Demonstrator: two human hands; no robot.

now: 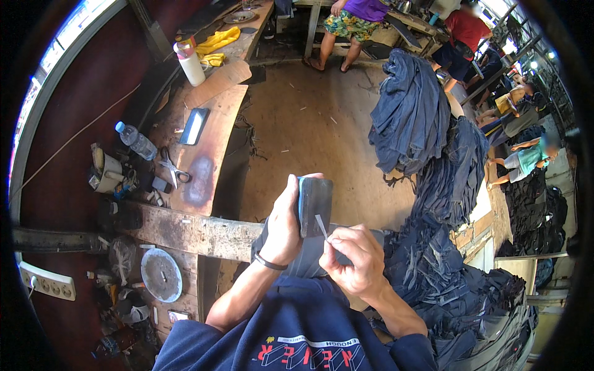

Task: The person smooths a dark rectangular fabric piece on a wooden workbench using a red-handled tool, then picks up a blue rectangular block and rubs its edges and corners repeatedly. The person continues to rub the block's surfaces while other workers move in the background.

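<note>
My left hand [283, 226] is wrapped round a dark, flat rectangular slab [317, 195] with a blue edge; it looks like a phone, though I cannot be sure. The slab stands upright in front of my chest. Just right of it, the thumb and fingertips of my right hand [354, 256] pinch a thin, pale, tapered strip [320, 224]. The strip overlaps the slab's lower face in view; I cannot tell whether the two touch. A dark band circles my left wrist.
On the left bench lie scissors [171, 167], a phone [193, 127], a water bottle [136, 141], a white bottle [189, 64] and yellow gloves [218, 41]. Below is a round grey dish [161, 275]. Dark denim piles [411, 114] fill the right. Several people stand farther off.
</note>
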